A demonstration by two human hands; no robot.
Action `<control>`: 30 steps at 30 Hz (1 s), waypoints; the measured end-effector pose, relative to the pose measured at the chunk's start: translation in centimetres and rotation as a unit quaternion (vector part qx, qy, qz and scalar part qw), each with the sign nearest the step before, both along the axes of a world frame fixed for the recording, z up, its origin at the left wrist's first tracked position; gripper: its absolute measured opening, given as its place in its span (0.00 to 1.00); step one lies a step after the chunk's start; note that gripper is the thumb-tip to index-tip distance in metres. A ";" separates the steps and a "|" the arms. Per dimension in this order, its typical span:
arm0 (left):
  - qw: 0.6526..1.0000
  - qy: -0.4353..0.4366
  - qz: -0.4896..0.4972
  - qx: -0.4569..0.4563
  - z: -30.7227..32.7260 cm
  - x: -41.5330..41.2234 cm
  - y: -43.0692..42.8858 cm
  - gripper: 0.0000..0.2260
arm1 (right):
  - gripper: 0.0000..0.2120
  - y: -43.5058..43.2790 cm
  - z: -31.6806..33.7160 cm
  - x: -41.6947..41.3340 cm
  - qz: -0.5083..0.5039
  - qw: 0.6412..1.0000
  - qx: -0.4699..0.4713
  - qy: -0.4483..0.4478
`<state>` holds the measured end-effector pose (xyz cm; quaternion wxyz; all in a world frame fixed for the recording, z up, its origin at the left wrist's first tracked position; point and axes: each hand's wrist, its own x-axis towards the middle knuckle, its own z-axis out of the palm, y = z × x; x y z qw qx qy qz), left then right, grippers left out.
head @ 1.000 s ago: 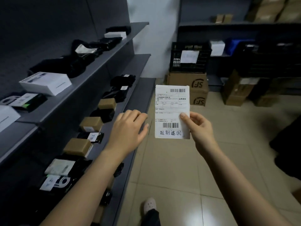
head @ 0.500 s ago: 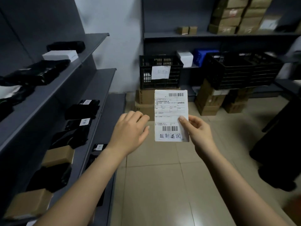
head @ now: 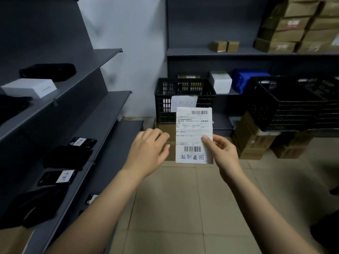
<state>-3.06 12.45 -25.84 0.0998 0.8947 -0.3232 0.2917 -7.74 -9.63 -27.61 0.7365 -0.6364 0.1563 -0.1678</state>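
My right hand (head: 222,153) pinches a white shipping label (head: 193,129) by its right edge, thumb on the front, and holds it upright in front of me. The label carries two barcodes and handwritten characters along the bottom. My left hand (head: 146,153) hovers just left of the label with fingers loosely curled, holding nothing and not touching the paper.
Grey shelves (head: 102,114) run along the left with black parcels (head: 67,156) and a white box (head: 29,88). Ahead, a black crate (head: 183,88) with a paper note sits on cardboard boxes. More crates (head: 286,105) and cartons (head: 256,143) stand at the right on the tiled floor (head: 183,208).
The view has swung right and forward along the aisle, so the crate and far shelving loom closer. Both hands keep their pose, the right still holding the label.
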 end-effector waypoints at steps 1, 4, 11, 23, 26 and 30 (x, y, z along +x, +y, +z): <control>1.000 0.004 0.005 -0.005 0.2 1.7 -1.0 0.11 | 0.12 -1.1 0.1 1.9 0.004 1.000 -0.001 0.002; 1.000 0.014 0.020 -0.017 0.2 6.7 -3.2 0.12 | 0.10 -3.7 0.0 7.1 0.013 1.000 0.016 0.011; 0.999 0.039 0.018 -0.005 -2.3 19.3 -8.1 0.13 | 0.11 -8.8 -2.0 18.8 0.000 0.999 0.018 0.039; 0.998 0.063 -0.009 -0.001 -3.4 48.2 -13.2 0.10 | 0.14 -13.7 -1.7 45.8 -0.011 0.998 -0.022 0.060; 0.998 0.068 -0.006 -0.014 -3.3 54.1 -13.8 0.10 | 0.16 -14.7 -1.5 51.5 0.000 0.997 -0.028 0.071; 0.997 0.075 -0.010 -0.026 -4.3 60.6 -15.0 0.10 | 0.15 -16.2 -2.0 58.3 0.009 0.996 -0.024 0.086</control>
